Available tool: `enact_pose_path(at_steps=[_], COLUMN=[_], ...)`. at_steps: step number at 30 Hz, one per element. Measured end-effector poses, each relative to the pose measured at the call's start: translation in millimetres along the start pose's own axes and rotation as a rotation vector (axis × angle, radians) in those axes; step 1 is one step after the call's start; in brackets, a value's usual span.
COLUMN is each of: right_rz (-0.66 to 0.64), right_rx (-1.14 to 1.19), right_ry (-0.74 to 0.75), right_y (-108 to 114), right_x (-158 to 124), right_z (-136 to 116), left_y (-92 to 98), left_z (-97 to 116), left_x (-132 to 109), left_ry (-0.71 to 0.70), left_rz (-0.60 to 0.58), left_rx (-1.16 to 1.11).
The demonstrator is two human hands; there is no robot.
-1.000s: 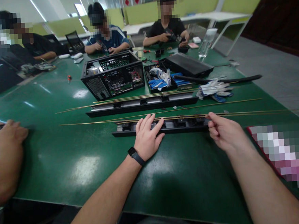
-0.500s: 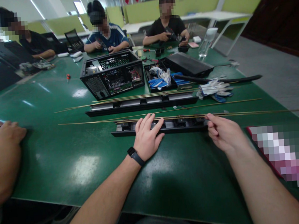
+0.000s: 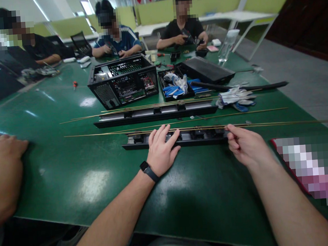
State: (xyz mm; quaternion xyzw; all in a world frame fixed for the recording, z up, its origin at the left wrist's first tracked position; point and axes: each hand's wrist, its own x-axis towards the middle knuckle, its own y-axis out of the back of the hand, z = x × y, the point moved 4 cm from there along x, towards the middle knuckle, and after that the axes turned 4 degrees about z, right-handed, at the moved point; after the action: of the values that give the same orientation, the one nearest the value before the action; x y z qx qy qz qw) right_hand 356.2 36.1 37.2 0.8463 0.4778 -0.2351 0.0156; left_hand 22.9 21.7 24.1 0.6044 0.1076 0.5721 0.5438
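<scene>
A long black channel-shaped rail (image 3: 204, 142) with dark blocks inside lies across the green table. My left hand (image 3: 162, 153), with a dark band on its wrist, rests over the rail's middle, fingers spread. At the rail's right end my right hand (image 3: 246, 143) is closed, thumb and forefinger pinching a thin brass-coloured rod (image 3: 276, 123). Several such rods run lengthwise over the rail, some reaching well past both ends. Behind it lies a second black rail (image 3: 155, 118) with more thin rods along its far side.
An open black computer case (image 3: 123, 82) stands beyond the rails, beside a black tray holding gloves (image 3: 175, 84). More gloves (image 3: 236, 97) lie right of the second rail. A clear bottle (image 3: 227, 47) stands farther back. Co-workers sit across; another person's hand (image 3: 8, 147) is at left.
</scene>
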Motion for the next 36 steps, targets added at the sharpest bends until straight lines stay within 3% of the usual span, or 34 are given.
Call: enact_pose_path(at_steps=[11, 36], right_rz=[-0.019, 0.080], right_rx=[-0.036, 0.011], right_ry=[0.065, -0.008], right_y=[-6, 6], right_x=[-2, 4], right_z=[4, -1], left_y=[0.0, 2.1], left_z=[0, 0], left_x=[0, 1], left_ry=[0.008, 0.002], left_rz=[-0.009, -0.017], left_rx=[-0.004, 0.000])
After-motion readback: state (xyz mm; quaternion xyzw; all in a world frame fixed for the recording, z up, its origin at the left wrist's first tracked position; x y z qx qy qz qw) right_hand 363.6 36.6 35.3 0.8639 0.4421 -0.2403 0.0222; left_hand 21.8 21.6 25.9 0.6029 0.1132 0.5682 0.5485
